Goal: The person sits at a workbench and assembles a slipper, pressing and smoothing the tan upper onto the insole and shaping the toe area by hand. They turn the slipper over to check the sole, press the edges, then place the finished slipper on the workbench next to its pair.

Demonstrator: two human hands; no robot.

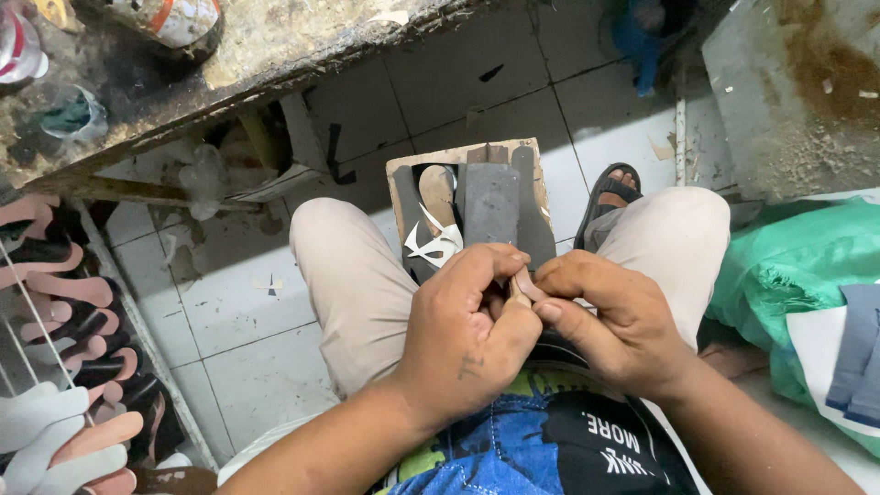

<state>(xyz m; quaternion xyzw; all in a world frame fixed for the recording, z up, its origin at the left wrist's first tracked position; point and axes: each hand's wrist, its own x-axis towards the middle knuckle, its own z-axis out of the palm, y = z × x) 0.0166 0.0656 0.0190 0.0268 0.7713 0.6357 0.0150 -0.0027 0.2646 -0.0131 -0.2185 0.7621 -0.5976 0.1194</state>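
Nearest us, a dark shirt with blue and green print fills the bottom edge. Just above it we see both hands meeting over the lap. Our left hand curls tight, fingers pressed together around a small tan strip; our right hand pinches the same strip between thumb and forefinger. The strip looks thin, pliable, leather-like, mostly hidden by the fingers, so we cannot tell its full shape.

Between the knees, on the beige trousers, rests a worn wooden board carrying a grey rectangular block, a tan sole-shaped cutout and white curved offcuts. The offcuts suggest cutting is partly done; the strip in hand appears mid-work, unfinished.

Far left, a grimy counter holds cans. Near left, a rack of pink, white and black sandal soles. Right, a green plastic sack with grey pieces. White tiled floor, dusty; a sandalled foot.
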